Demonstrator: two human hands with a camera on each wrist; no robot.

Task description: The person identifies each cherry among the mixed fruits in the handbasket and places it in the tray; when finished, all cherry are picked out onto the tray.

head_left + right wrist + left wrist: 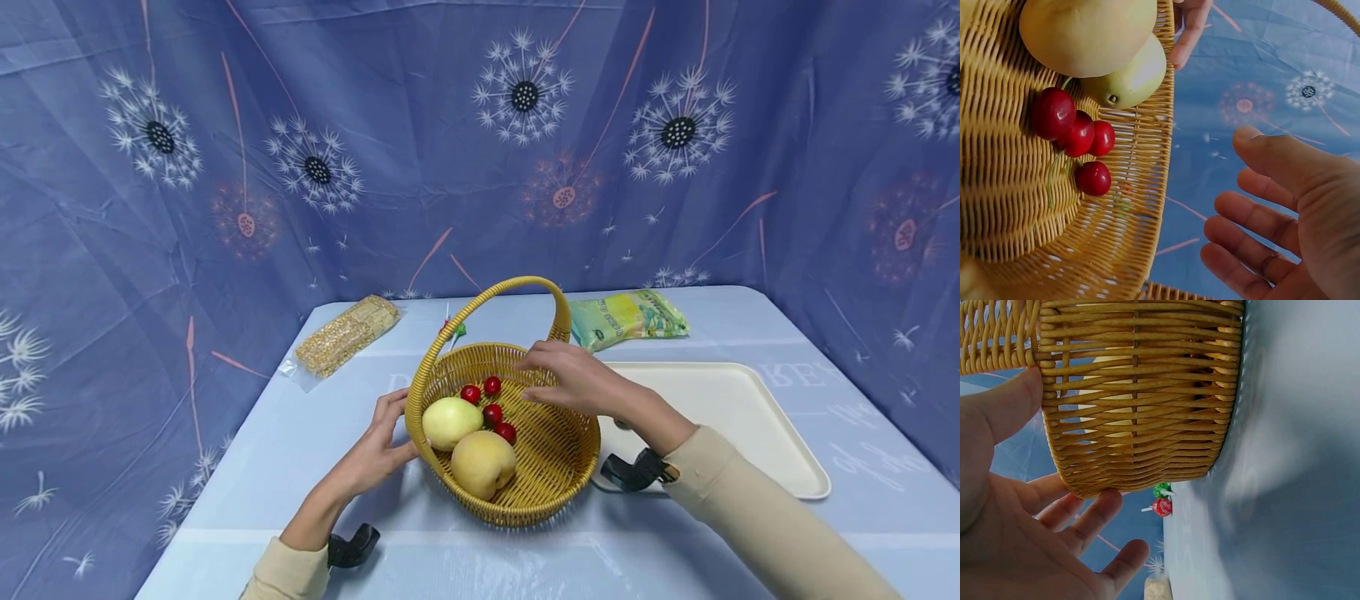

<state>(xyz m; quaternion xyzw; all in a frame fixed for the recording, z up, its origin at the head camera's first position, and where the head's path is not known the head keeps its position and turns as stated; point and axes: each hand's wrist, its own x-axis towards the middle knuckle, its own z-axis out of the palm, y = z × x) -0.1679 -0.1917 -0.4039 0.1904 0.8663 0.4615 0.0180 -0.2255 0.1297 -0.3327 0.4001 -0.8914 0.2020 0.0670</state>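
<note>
A woven wicker basket [551,467] with an arched handle stands in the middle of the table. Inside lie a yellow peach-like fruit [483,465], a pale yellow-green oval fruit [452,422] and several red cherries [1054,114], grouped toward the left. My left hand [381,446] touches the basket's outer left side near the handle's foot, thumb and fingers spread along the rim. Over the basket's right side hovers my right hand [570,379], its fingers loosely bent. In the right wrist view that hand holds nothing and is apart from the fruit.
A white tray [720,417] lies right of the basket, partly under my right forearm. Behind are a green-yellow packet [628,318] and, at the left, a clear bag of yellow kernels [348,335]. Red and green lollipops [1162,507] lie behind the basket. A blue patterned curtain [420,150] encloses the table.
</note>
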